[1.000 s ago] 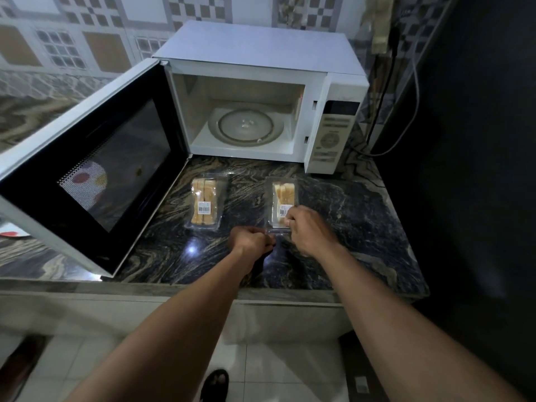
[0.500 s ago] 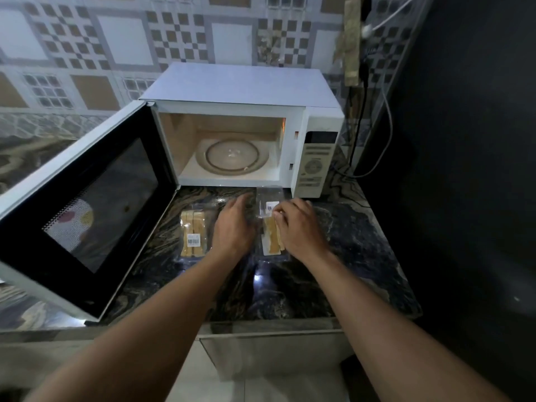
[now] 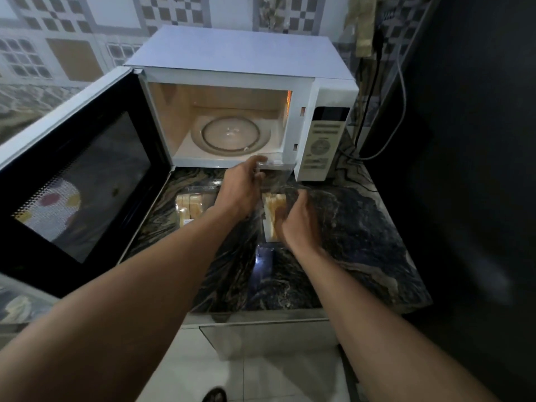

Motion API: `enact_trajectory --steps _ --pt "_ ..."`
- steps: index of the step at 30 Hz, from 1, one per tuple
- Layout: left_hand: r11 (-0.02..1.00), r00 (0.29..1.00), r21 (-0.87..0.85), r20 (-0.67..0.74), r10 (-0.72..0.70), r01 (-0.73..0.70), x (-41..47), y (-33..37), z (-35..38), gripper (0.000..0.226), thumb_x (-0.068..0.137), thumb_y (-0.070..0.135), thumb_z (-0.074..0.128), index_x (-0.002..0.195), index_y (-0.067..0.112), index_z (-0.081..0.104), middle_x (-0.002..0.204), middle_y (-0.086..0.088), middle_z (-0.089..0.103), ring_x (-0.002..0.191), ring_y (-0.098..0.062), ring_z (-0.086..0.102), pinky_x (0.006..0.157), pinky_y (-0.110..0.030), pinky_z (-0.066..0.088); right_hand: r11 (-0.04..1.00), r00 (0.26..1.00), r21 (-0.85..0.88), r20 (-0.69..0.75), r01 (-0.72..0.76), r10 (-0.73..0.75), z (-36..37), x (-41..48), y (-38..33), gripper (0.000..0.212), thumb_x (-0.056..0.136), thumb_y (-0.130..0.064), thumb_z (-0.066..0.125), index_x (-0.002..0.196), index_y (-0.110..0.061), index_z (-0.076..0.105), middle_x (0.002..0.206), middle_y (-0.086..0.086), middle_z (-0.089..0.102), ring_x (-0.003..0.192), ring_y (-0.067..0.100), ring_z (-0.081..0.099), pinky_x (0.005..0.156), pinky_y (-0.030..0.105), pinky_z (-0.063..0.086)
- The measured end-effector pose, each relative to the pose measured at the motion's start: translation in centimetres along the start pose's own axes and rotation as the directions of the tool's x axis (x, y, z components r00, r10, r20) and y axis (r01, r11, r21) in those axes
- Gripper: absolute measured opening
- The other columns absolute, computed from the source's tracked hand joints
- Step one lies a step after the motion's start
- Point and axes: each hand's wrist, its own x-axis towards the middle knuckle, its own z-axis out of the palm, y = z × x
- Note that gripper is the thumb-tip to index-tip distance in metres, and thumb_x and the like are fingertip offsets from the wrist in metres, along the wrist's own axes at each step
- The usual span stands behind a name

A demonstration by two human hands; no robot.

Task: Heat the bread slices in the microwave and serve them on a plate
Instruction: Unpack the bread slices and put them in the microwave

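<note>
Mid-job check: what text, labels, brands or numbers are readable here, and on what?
No text is readable.
Microwave control panel: printed rows, too blurred.
Microwave display: dark, no digits.
White sticker on the left bread pack: too small.
Right bread pack: no readable label.

Your two bare forearms reach in from the near left and near right and converge toward the far middle. Your left hand [image 3: 242, 190] is the farther one, with its back turned up. Its fingers are curled and pinch the clear far end of the bread pack [image 3: 272, 206]. Your right hand [image 3: 298, 224] sits nearer and just to the right, its back toward you, with the fingers curled down round the right side of the same pack. The hands are close but apart.
</note>
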Motion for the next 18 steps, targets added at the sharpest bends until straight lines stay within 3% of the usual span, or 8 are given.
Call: enact_trajectory --steps 3,6,9,15,18 --pt "1.000 1.000 -0.008 0.007 0.023 -0.022 0.4 -0.4 0.0 0.034 0.102 0.014 0.052 0.134 0.024 0.059 0.109 -0.009 0.073 0.101 -0.025 0.068 0.087 -0.035 0.055 0.996 0.993 -0.038 0.076 -0.082 0.085 1.5 -0.4 0.2 0.057 0.090 -0.029 0.066 0.137 -0.007 0.041 0.129 0.020 0.059 0.117 0.038 0.058 0.091 0.039 0.048" --pt "0.999 1.000 -0.039 0.009 0.029 -0.028 0.7 -0.5 0.0 0.034 0.102 0.015 0.053 0.134 0.025 0.059 0.110 -0.006 0.073 0.101 -0.021 0.069 0.088 -0.036 0.056 0.984 0.994 -0.166 0.077 -0.063 0.076 1.9 -0.8 0.2 0.049 0.092 -0.035 0.064 0.129 -0.006 0.050 0.124 0.021 0.063 0.115 0.039 0.058 0.091 0.039 0.048" --pt "0.998 0.999 -0.028 0.001 0.048 -0.048 0.7 -0.7 0.0 0.035 0.102 0.012 0.052 0.134 0.024 0.059 0.105 -0.005 0.072 0.096 -0.020 0.069 0.083 -0.029 0.053 0.969 0.992 -0.239 0.088 -0.065 0.088 2.0 -0.8 -0.2 0.040 0.093 -0.038 0.063 0.119 -0.007 0.058 0.118 0.019 0.066 0.111 0.037 0.062 0.087 0.037 0.049" --pt "0.996 0.996 0.005 -0.006 0.086 -0.086 0.8 -1.0 -0.1 0.036 0.101 0.012 0.052 0.134 0.024 0.060 0.088 0.000 0.067 0.085 -0.020 0.067 0.070 -0.023 0.042 0.950 0.982 -0.291 0.112 -0.115 0.153 2.2 -0.3 -1.0 0.039 0.093 -0.042 0.063 0.114 -0.010 0.062 0.116 0.015 0.068 0.107 0.035 0.065 0.082 0.035 0.051" --pt "0.996 0.996 0.000 -0.019 0.088 -0.088 0.6 -0.9 -0.1 0.036 0.101 0.013 0.052 0.134 0.024 0.059 0.093 -0.005 0.071 0.089 -0.023 0.068 0.073 -0.029 0.049 0.945 0.978 -0.298 0.113 -0.134 0.174 2.1 -0.2 -1.2 0.037 0.093 -0.042 0.063 0.113 -0.011 0.063 0.115 0.014 0.069 0.106 0.034 0.066 0.080 0.034 0.051"
